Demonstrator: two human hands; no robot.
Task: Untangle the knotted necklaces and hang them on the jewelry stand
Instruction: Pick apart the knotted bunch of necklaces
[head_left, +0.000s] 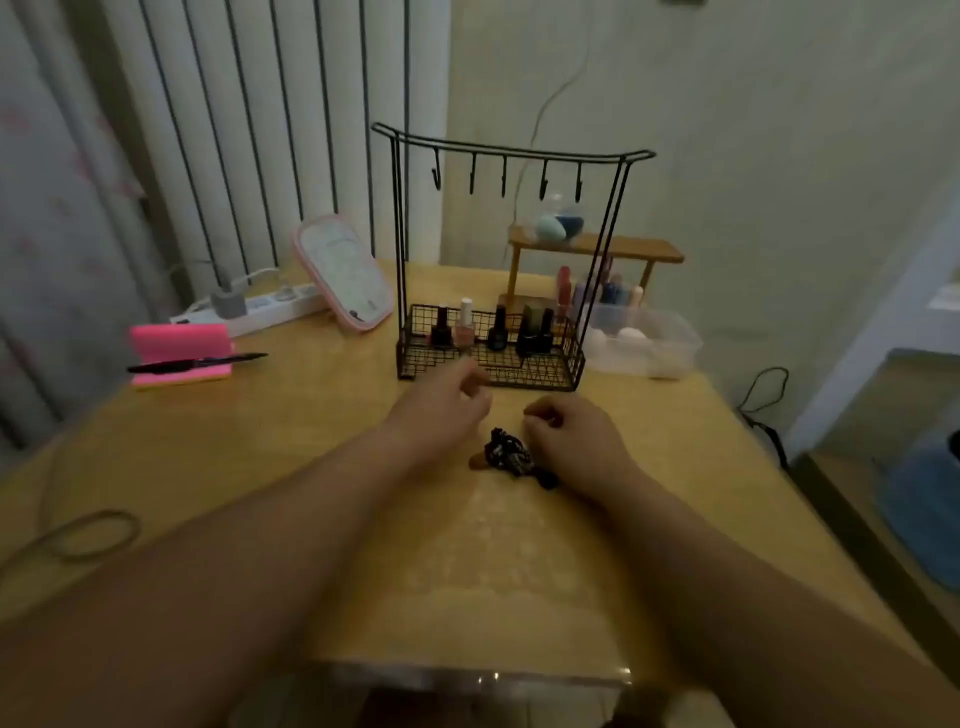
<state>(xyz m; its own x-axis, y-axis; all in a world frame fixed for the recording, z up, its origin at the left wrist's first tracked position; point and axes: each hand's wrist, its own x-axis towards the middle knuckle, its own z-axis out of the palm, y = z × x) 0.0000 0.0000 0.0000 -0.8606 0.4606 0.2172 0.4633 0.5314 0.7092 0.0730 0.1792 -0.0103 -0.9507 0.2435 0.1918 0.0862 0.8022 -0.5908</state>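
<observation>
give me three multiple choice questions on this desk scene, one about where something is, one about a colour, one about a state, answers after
1. Where does the necklace tangle lie?
A. in a wire basket
B. on the table between the left hand and the right hand
C. on a wooden shelf

2. What colour is the pad under the pen?
A. pink
B. green
C. white

3. What state are the hooks on the jewelry stand in?
A. all bare
B. one holds a necklace
C. each holds a necklace

Answers:
1 B, the dark heap sits on the tabletop with a hand on either side.
2 A, the block under the black pen is bright pink.
3 A, nothing hangs from any of the five hooks.
</observation>
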